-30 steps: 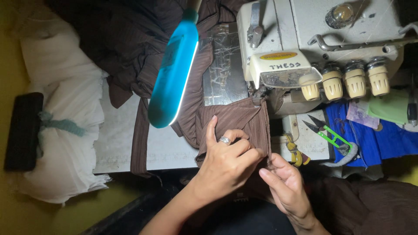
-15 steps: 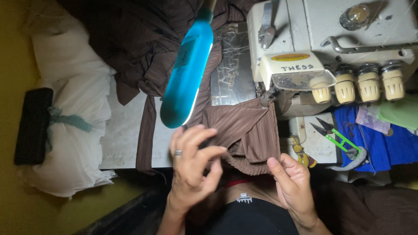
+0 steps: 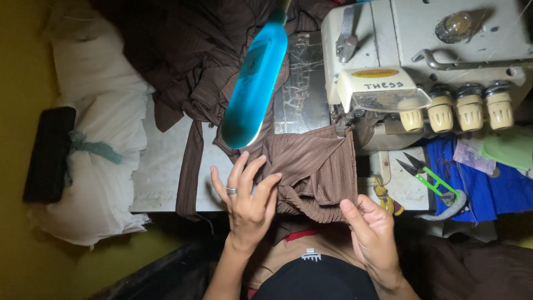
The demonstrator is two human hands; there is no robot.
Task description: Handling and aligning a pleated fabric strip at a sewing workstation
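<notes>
At desk (image 3: 166, 172) front edge: brown ribbed fabric (image 3: 316, 166) lies under overlock machine (image 3: 400, 72) foot. Left hand (image 3: 250, 200) spread flat, grip wide, smoothing folds. Right hand (image 3: 372, 230) pinches near corner, likely keeping tension. Snips (image 3: 427, 178) parked beside machine.

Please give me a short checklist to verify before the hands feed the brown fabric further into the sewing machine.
1. Right hand grips the fabric edge: ok.
2. Left hand flat on the fabric: not ok, fingers spread and lifted.
3. Fabric lies smooth: not ok, folds near the left hand.
4. Fabric reaches under the machine head: ok.
5. Snips lie off the fabric: ok.
6. Needle threaded: cannot tell.
</notes>
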